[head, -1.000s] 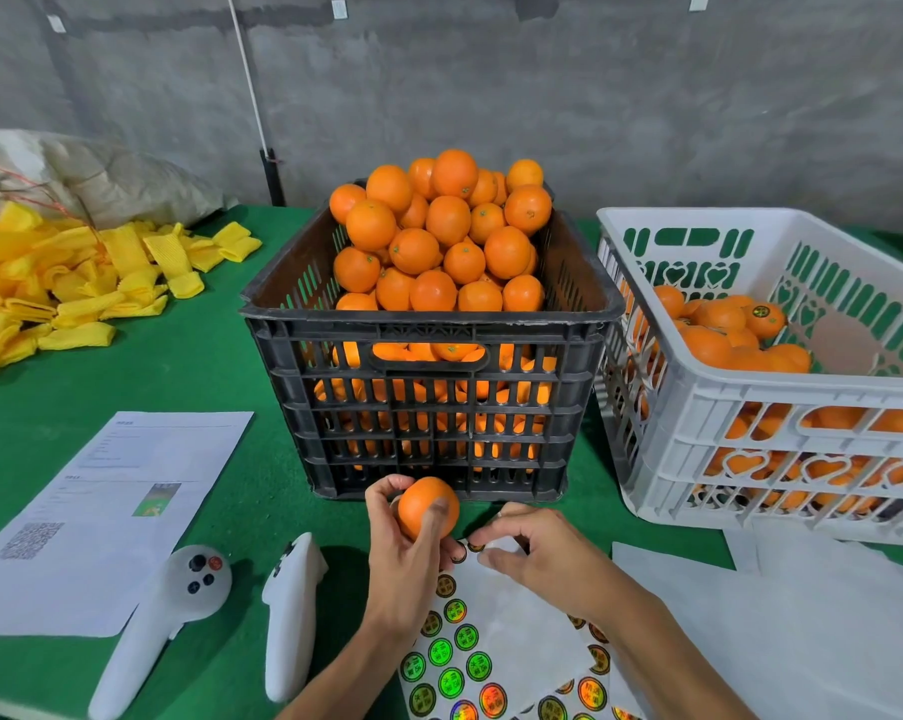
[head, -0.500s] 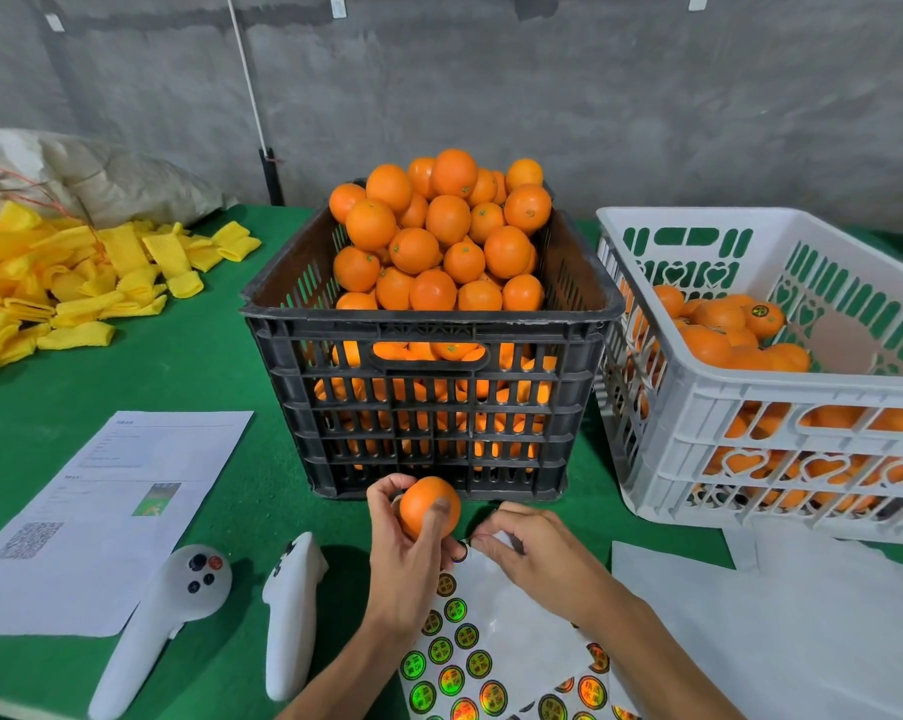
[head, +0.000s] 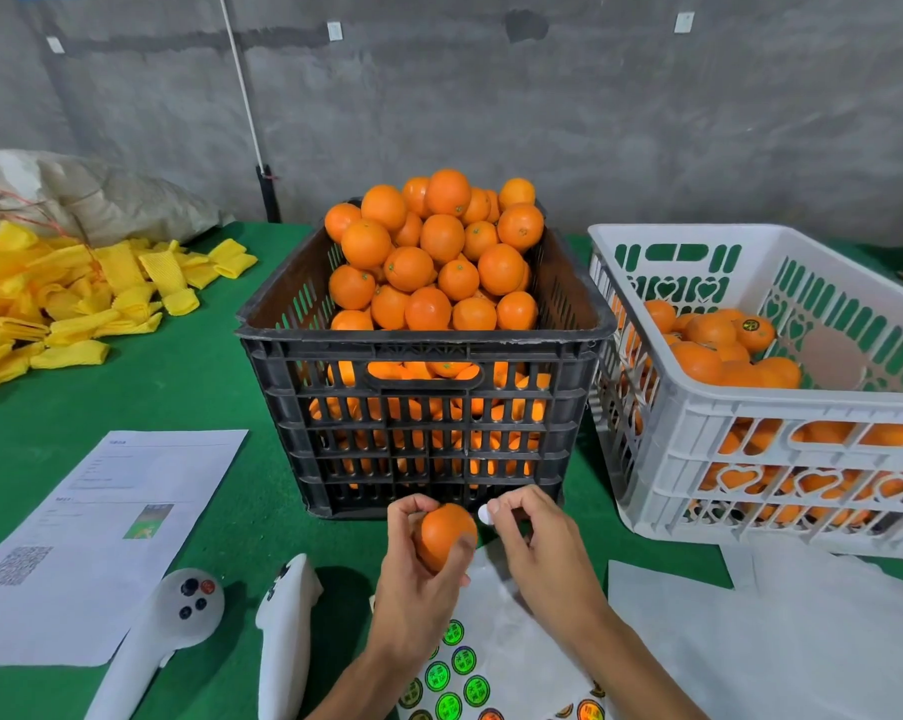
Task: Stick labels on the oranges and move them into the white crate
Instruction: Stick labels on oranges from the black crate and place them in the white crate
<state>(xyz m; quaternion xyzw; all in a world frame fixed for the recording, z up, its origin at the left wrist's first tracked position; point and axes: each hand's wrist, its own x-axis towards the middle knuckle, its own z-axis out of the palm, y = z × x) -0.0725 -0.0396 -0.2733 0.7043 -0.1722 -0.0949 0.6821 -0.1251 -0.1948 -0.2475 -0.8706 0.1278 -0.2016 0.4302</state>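
My left hand (head: 418, 579) grips an orange (head: 447, 535) just in front of the black crate (head: 423, 423), which is heaped with oranges (head: 434, 262). My right hand (head: 537, 543) pinches a small round label (head: 485, 513), white back showing, right beside the orange. The sticker sheet (head: 496, 662) with round green and orange labels lies under my forearms. The white crate (head: 782, 423) stands to the right, partly filled with oranges (head: 719, 345), one with a label showing.
Two white controllers (head: 163, 636) (head: 283, 631) lie on the green table at lower left beside a printed paper (head: 106, 527). Yellow foam nets (head: 65, 298) and a sack are piled at far left. White backing sheets (head: 782, 636) lie at lower right.
My right hand has lifted off the sticker sheet with a label pinched and brought it up next to the orange. The left hand with the orange has hardly moved.
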